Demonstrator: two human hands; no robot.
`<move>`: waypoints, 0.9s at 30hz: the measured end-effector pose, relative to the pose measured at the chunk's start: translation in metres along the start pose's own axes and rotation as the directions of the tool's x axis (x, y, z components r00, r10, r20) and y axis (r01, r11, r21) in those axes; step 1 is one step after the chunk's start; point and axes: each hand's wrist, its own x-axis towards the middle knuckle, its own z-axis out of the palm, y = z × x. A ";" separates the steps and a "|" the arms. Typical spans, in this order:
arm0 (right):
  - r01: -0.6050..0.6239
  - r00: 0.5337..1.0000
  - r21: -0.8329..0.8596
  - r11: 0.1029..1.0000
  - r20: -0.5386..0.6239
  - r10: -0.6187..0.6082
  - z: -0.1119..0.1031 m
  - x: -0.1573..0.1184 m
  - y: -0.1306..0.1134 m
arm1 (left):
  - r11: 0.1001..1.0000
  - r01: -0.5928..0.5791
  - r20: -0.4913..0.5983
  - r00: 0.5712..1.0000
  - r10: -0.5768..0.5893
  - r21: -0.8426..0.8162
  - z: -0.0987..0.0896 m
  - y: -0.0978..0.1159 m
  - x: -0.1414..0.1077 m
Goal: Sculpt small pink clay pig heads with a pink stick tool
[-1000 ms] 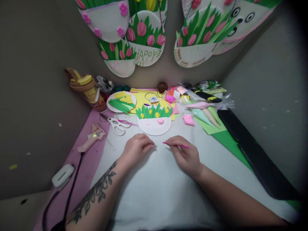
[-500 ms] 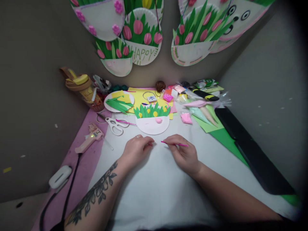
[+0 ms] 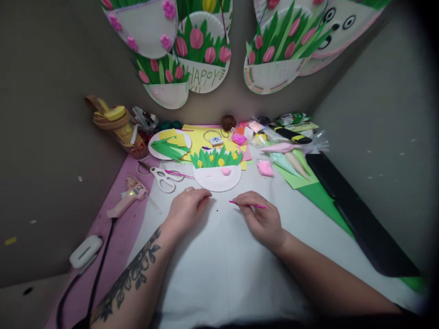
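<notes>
My right hand pinches a thin bright-pink stick between thumb and fingers, its tip pointing left. My left hand rests on the white table covering, fingers curled together, with nothing showing in them. A tiny dark speck lies on the covering between my hands. Just beyond them is a half paper plate with green paper grass, small yellow flowers and a pink blob on its white front.
White-handled scissors and a pink glue gun lie at left, near a tumbler. Pink clay in a bag, piping bags and a long black object are at right. Decorated plates hang above.
My left hand has drawn back to the left, and the dark speck now shows on the covering. My right hand stays nearly still with the pink stick.
</notes>
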 end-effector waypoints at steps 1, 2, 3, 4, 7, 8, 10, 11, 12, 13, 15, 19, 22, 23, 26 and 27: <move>-0.003 1.000 0.007 1.000 -0.003 0.003 0.000 0.000 0.001 | 1.000 0.002 -0.008 1.000 -0.002 0.027 -0.005 -0.004 0.000; -0.008 1.000 0.016 1.000 -0.006 0.008 0.000 -0.001 0.001 | 0.999 -0.001 0.007 1.000 0.001 0.052 -0.010 -0.007 -0.001; -0.012 1.000 0.024 1.000 -0.008 0.012 0.001 -0.002 0.002 | 0.997 -0.005 0.021 1.000 0.003 0.073 -0.014 -0.010 -0.001; -0.016 1.000 0.030 0.999 -0.008 0.016 0.001 -0.002 0.003 | 0.996 -0.003 0.049 0.999 -0.001 0.090 -0.017 -0.012 -0.002; -0.028 1.000 0.031 0.999 -0.004 0.029 0.003 -0.004 0.005 | 0.995 -0.020 0.143 0.990 0.006 0.097 -0.017 -0.013 -0.001; -0.032 0.999 0.030 0.999 -0.005 0.032 0.003 -0.004 0.005 | 0.996 -0.030 0.167 0.986 0.015 0.088 -0.016 -0.012 -0.001; -0.034 0.999 0.028 0.999 -0.007 0.035 0.004 -0.004 0.005 | 0.997 -0.042 0.188 0.982 0.029 0.068 -0.013 -0.011 0.000; -0.032 0.999 0.030 0.999 -0.008 0.032 0.004 -0.004 0.005 | 0.997 -0.043 0.189 0.981 0.031 0.061 -0.011 -0.010 0.000; -0.028 1.000 0.034 0.999 -0.008 0.028 0.004 -0.004 0.005 | 0.998 -0.044 0.186 0.982 0.033 0.052 -0.010 -0.010 0.001; -0.025 1.000 0.038 0.999 -0.008 0.025 0.004 -0.004 0.004 | 0.998 -0.043 0.176 0.984 0.036 0.037 -0.009 -0.010 0.001; -0.022 1.000 0.048 0.999 -0.008 0.022 0.003 -0.004 0.004 | 0.998 -0.036 0.133 0.990 0.041 -0.042 -0.008 -0.010 0.001; -0.005 0.999 0.070 0.998 -0.035 0.008 0.003 -0.002 0.001 | 0.869 0.067 0.091 0.996 -0.025 -0.491 0.000 0.001 0.000; 0.032 0.998 0.089 0.996 -0.051 -0.028 0.002 -0.002 -0.003 | 0.543 0.159 0.147 0.987 -0.066 -0.825 0.008 0.014 -0.001; 0.048 0.998 0.091 0.995 -0.053 -0.043 0.001 -0.002 -0.005 | 0.445 0.170 0.154 0.985 -0.072 -0.879 0.010 0.018 -0.001; 0.088 0.995 0.072 0.994 -0.054 -0.084 -0.002 -0.002 -0.011 | 0.289 0.186 0.163 0.981 -0.102 -0.939 0.013 0.027 -0.001; 0.101 0.994 0.061 0.993 -0.056 -0.098 -0.002 -0.002 -0.014 | 0.268 0.188 0.163 0.980 -0.112 -0.945 0.013 0.028 -0.002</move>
